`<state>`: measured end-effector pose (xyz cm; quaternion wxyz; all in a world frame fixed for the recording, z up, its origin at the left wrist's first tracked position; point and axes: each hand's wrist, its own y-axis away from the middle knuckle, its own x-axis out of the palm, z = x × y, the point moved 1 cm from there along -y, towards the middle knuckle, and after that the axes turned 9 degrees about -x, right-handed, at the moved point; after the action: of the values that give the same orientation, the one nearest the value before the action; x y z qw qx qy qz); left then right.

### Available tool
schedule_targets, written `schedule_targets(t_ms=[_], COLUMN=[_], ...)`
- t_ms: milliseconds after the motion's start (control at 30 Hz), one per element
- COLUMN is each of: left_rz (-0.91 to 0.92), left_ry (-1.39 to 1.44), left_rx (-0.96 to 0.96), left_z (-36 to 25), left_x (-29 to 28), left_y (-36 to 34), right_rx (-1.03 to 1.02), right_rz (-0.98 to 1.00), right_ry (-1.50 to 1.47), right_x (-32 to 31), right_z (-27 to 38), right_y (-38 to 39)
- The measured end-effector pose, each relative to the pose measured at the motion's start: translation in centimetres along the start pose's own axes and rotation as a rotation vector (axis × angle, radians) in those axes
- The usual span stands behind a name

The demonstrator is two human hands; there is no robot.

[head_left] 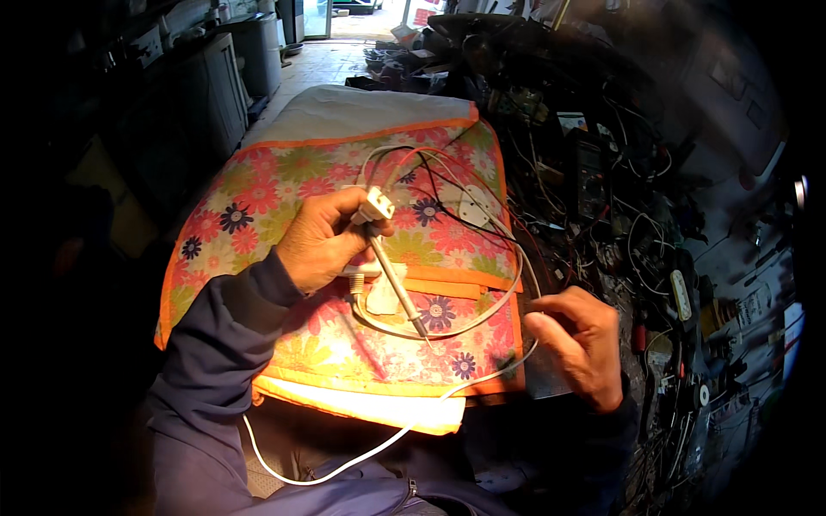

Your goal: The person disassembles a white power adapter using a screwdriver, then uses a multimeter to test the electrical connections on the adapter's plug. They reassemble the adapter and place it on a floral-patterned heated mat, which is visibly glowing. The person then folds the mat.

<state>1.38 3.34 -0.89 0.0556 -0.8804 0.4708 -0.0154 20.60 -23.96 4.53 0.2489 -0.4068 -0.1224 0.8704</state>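
Over the cloth (228, 275) is the left grip (317, 241). From the cloth's middle, the right grip (583, 344) sits at four o'clock, a multimeter (589, 172) at two, a cabinet (219, 95) at eleven, a doorway (370, 19) at twelve.

The head view looks out from the left of two fisheye cameras worn side by side, facing down and forward over the lap (357, 497). It is close: the left grip (318, 245) and right grip (587, 340) show near, with the flowered cloth (232, 258) spread below. The wide lens also reaches a far doorway (361, 27) at the top edge, and its corners darken to black.
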Motion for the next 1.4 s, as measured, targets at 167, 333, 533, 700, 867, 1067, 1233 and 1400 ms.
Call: schedule_targets(t_ms=[167, 333, 533, 700, 867, 1067, 1233, 1400], left_rz=[0.046, 0.036, 0.027, 0.13, 0.055, -0.231, -0.138, 0.036], left_ry=[-0.039, 0.052, 0.242, -0.075, -0.377, 0.089, -0.031, 0.205], left_rx=[0.038, 0.094, -0.097, -0.057, 0.083, 0.119, 0.048, -0.111], left_z=[0.3, -0.1, -0.6, -0.2, 0.6, -2.2, -0.9, -0.5], left_x=[0.2, 0.8, 1.4, 2.4, 0.6, -2.5, -3.3, -2.1], left_y=[0.4, 0.0, 0.8, 1.5, 1.4, 0.7, 0.1, 0.4], right_rx=[-0.095, -0.036, 0.294, 0.233, 0.142, -0.204, -0.265, 0.002], right_rz=[0.286, 0.263, 0.036, 0.15, 0.094, -0.374, -0.171, 0.013], right_ry=[-0.207, -0.702, -1.063, -1.173, -0.952, -0.334, -0.145, -0.412], right_x=[8.1, 13.0, 12.1, 12.4, 10.5, 8.8, 10.5, 9.7], right_z=[3.4, 1.3, -0.1, -1.9, -1.3, -2.4, -3.5, -4.8], right_y=[-7.3, -8.9, -9.1, -8.8, -8.7, -8.9, -9.0, -9.2])
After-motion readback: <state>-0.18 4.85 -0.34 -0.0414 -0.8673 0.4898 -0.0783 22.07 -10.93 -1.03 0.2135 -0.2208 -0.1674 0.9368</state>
